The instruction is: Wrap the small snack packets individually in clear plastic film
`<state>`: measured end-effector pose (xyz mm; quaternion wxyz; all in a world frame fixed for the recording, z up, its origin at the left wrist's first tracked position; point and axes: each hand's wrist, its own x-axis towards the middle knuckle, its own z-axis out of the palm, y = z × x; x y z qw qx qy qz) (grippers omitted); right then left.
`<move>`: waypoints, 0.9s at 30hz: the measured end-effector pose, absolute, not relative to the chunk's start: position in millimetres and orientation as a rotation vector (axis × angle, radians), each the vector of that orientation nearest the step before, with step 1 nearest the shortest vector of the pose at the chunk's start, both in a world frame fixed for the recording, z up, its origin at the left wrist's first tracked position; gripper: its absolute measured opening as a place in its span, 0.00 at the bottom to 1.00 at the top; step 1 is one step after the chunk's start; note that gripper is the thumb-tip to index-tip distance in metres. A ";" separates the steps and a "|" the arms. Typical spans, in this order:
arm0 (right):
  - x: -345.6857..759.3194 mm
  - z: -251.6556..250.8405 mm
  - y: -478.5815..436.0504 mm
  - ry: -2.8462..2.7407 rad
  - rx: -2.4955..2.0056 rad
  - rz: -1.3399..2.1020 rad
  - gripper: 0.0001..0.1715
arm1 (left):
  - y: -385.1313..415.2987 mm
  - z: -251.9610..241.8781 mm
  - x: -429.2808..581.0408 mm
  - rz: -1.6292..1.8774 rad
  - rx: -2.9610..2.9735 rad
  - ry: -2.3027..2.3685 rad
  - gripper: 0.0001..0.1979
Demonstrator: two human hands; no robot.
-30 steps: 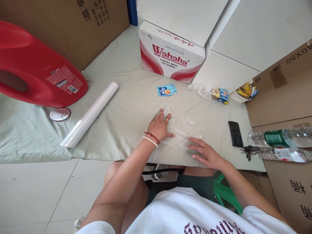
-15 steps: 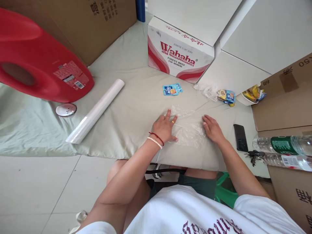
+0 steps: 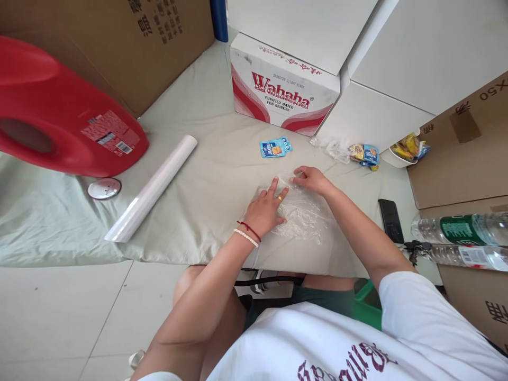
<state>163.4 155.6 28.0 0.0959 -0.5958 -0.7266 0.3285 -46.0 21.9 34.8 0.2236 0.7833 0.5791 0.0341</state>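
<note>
Crumpled clear plastic film (image 3: 304,219) lies on the cloth-covered table in front of me. My left hand (image 3: 265,207) rests on its left side with the fingers spread and pressed down; a ring and two bracelets are on it. At the far edge of the film, my right hand (image 3: 311,181) has thumb and forefinger bent together on the plastic, close to the left fingertips. Whether the film is one layer or a bag, I cannot tell. Just beyond the hands lies a small blue snack packet (image 3: 275,147).
Left are a white roll (image 3: 153,188), a round lid-like disc (image 3: 104,188) and a red jug (image 3: 79,116). A Wahaha carton (image 3: 283,87) stands behind. Snack packets (image 3: 365,153), a phone (image 3: 391,220) and plastic bottles (image 3: 460,230) lie to the right.
My right hand has moved left and away from me, from the film's right side to its far edge. The left hand stays spread on the film. The view has shifted slightly.
</note>
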 end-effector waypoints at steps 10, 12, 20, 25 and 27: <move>163.0 40.1 220.0 -1.580 -1.775 1.212 0.21 | 11.4 37.7 -42.6 0.119 2.195 1.598 0.49; 165.3 46.6 214.2 -1.556 -1.707 0.965 0.17 | 9.8 38.4 -41.9 0.178 2.163 1.632 0.43; 175.3 44.0 63.8 -2.213 -1.290 0.567 0.16 | 14.5 40.3 -31.5 0.405 2.328 1.663 0.24; 204.2 15.0 -14.5 -2.562 -1.092 0.620 0.25 | 22.3 19.7 -20.8 0.401 2.347 1.580 0.27; 218.9 6.3 -30.7 -2.570 -1.129 0.580 0.27 | 27.2 13.4 -17.3 0.406 2.216 1.731 0.29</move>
